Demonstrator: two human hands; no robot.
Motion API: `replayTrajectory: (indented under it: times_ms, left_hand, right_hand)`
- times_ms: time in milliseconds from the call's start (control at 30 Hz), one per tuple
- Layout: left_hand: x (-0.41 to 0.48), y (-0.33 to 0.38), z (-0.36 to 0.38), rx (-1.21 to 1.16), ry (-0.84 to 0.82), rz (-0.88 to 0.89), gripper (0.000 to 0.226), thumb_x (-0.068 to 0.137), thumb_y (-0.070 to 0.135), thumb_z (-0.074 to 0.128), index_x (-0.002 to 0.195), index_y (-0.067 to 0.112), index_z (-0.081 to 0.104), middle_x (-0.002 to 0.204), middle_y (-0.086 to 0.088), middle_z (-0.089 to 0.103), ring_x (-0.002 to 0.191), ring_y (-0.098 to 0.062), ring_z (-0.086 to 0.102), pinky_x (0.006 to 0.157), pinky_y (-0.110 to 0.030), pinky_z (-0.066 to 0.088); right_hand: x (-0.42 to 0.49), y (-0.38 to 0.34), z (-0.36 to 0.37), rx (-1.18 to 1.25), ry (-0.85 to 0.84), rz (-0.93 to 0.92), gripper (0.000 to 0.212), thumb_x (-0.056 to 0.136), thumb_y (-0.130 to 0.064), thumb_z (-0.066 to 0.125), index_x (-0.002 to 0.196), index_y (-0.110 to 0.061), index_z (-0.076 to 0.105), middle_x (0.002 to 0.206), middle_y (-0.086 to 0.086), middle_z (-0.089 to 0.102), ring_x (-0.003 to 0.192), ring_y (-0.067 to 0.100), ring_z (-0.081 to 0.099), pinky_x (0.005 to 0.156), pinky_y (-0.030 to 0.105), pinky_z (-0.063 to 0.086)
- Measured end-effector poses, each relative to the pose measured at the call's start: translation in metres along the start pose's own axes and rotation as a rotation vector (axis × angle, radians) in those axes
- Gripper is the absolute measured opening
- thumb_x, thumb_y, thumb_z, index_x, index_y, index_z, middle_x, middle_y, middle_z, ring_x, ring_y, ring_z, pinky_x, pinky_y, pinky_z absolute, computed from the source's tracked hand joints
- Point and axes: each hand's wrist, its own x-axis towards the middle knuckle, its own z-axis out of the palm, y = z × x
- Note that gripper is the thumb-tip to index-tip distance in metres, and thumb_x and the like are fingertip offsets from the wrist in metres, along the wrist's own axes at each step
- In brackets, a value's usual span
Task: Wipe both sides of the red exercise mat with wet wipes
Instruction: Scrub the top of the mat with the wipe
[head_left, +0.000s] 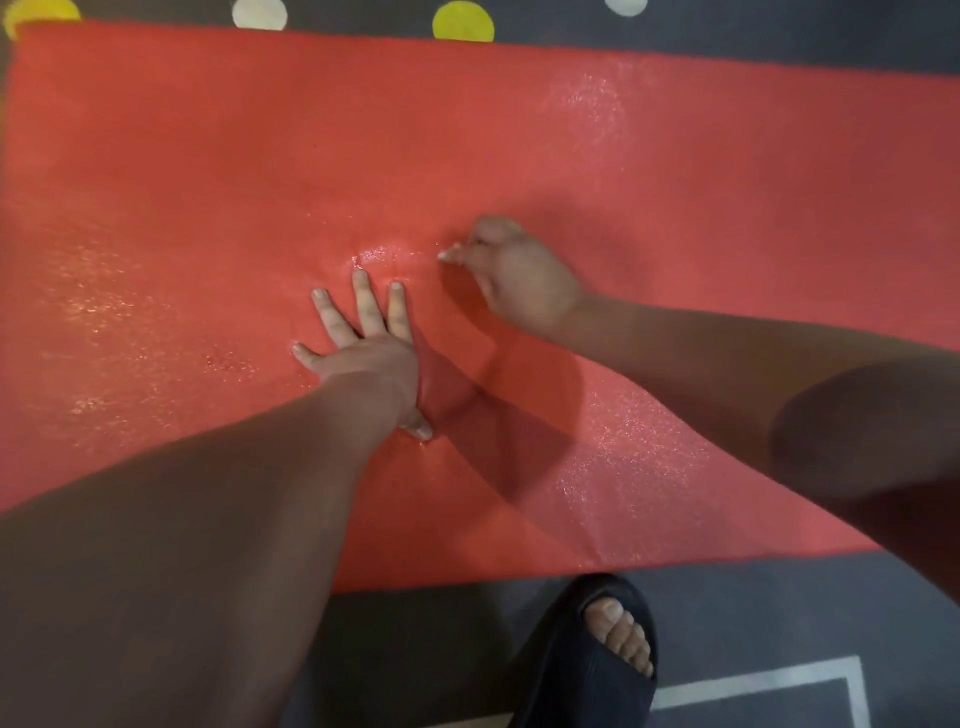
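Both our hands are stretching out over the red exercise mat (519, 130), which is lying flat on the grey floor (415, 649).
Nearest, our foot in a dark sandal (587, 670) is standing just beside the mat; our left hand (363, 353) is pressing flat with fingers spread, and farther away our right hand (519, 280) is curling its fingers. Whether it is grasping anything, we cannot tell.

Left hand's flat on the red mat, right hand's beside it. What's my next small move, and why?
Probably sweep the right hand across the dull far stretch of the red mat, left hand bracing; wet sheen shows only in patches. Whether the right fingers hold a wipe is unclear.
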Motion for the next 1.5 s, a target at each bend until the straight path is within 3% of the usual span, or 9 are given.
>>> replayTrajectory:
  times_ms: [100, 300, 600, 833, 1067, 1133, 1300, 1400, 1500]
  left_hand:
    - [-0.001, 0.001, 0.000, -0.012, 0.002, 0.011, 0.172, 0.053, 0.055, 0.097, 0.141, 0.028, -0.048, 0.140, -0.006, -0.065, 0.139, -0.052, -0.041, 0.113, -0.079, 0.011]
    - [-0.002, -0.002, 0.001, -0.011, 0.018, 0.038, 0.171, 0.053, 0.054, 0.097, 0.144, 0.026, -0.046, 0.143, -0.007, -0.062, 0.139, -0.053, -0.040, 0.112, -0.080, 0.011]
    - [0.000, -0.002, 0.000, -0.020, -0.002, 0.026, 0.173, 0.053, 0.050, 0.099, 0.143, 0.028, -0.048, 0.139, -0.005, -0.065, 0.138, -0.052, -0.042, 0.112, -0.081, 0.010]
    - [-0.003, 0.001, -0.001, -0.020, 0.007, 0.007, 0.172, 0.053, 0.050, 0.098, 0.140, 0.029, -0.048, 0.141, -0.004, -0.063, 0.140, -0.050, -0.041, 0.113, -0.079, 0.012]
    - [-0.003, 0.000, -0.002, -0.022, -0.001, 0.006, 0.172, 0.053, 0.051, 0.098, 0.139, 0.028, -0.049, 0.139, -0.005, -0.065, 0.139, -0.051, -0.042, 0.113, -0.080, 0.010]
    - [-0.003, 0.000, -0.001, -0.021, 0.009, 0.017, 0.172, 0.053, 0.051, 0.098, 0.141, 0.028, -0.048, 0.140, -0.004, -0.065, 0.139, -0.051, -0.042, 0.112, -0.080, 0.010]
    - [-0.002, 0.000, 0.000, -0.016, 0.021, 0.012, 0.172, 0.053, 0.051, 0.098, 0.141, 0.029, -0.048, 0.140, -0.004, -0.064, 0.139, -0.051, -0.042, 0.112, -0.080, 0.010]
    - [-0.003, 0.000, 0.000, -0.022, 0.027, 0.011, 0.172, 0.053, 0.050, 0.099, 0.142, 0.029, -0.047, 0.140, -0.004, -0.064, 0.139, -0.051, -0.042, 0.112, -0.081, 0.010]
    - [-0.006, -0.003, 0.002, -0.027, 0.053, 0.045, 0.171, 0.053, 0.049, 0.099, 0.146, 0.029, -0.044, 0.144, -0.003, -0.061, 0.141, -0.051, -0.040, 0.112, -0.080, 0.010]
  right_hand:
    - [-0.001, 0.025, -0.014, -0.108, -0.052, -0.162, 0.027, 0.098, -0.015, 0.050, 0.113, -0.010, 0.072, 0.090, 0.016, 0.060, 0.085, 0.035, 0.059, 0.079, 0.040, 0.049]
    - [0.014, 0.074, -0.029, -0.169, 0.162, 0.569, 0.027, 0.090, -0.010, 0.046, 0.102, -0.004, 0.070, 0.104, 0.023, 0.056, 0.094, 0.042, 0.056, 0.079, 0.043, 0.044]
    - [-0.046, 0.021, -0.018, -0.029, -0.143, -0.181, 0.027, 0.099, -0.013, 0.050, 0.115, -0.003, 0.069, 0.096, 0.017, 0.062, 0.090, 0.033, 0.059, 0.082, 0.040, 0.049]
    - [-0.048, 0.073, -0.046, -0.286, 0.011, 0.530, 0.020, 0.091, -0.009, 0.044, 0.102, 0.001, 0.057, 0.101, 0.028, 0.060, 0.094, 0.046, 0.057, 0.080, 0.047, 0.045]
    - [-0.081, 0.026, -0.023, -0.152, -0.197, -0.159, 0.026, 0.100, -0.015, 0.045, 0.112, 0.000, 0.062, 0.094, 0.016, 0.063, 0.087, 0.035, 0.057, 0.080, 0.042, 0.049]
    - [-0.078, 0.048, -0.035, -0.250, -0.124, -0.074, 0.026, 0.098, -0.018, 0.047, 0.114, -0.007, 0.064, 0.099, 0.016, 0.066, 0.090, 0.035, 0.062, 0.080, 0.042, 0.052]
    - [-0.080, 0.083, -0.055, -0.372, 0.012, 0.575, 0.018, 0.096, -0.014, 0.045, 0.104, -0.002, 0.055, 0.101, 0.025, 0.061, 0.091, 0.045, 0.059, 0.074, 0.047, 0.046]
    - [-0.088, 0.050, -0.036, -0.290, 0.009, 0.507, 0.021, 0.093, -0.014, 0.044, 0.103, -0.001, 0.057, 0.096, 0.025, 0.061, 0.085, 0.044, 0.060, 0.070, 0.045, 0.047]
    - [-0.110, 0.012, -0.013, -0.184, -0.085, 0.218, 0.021, 0.096, -0.017, 0.050, 0.108, -0.003, 0.061, 0.092, 0.018, 0.063, 0.082, 0.039, 0.062, 0.071, 0.043, 0.050]
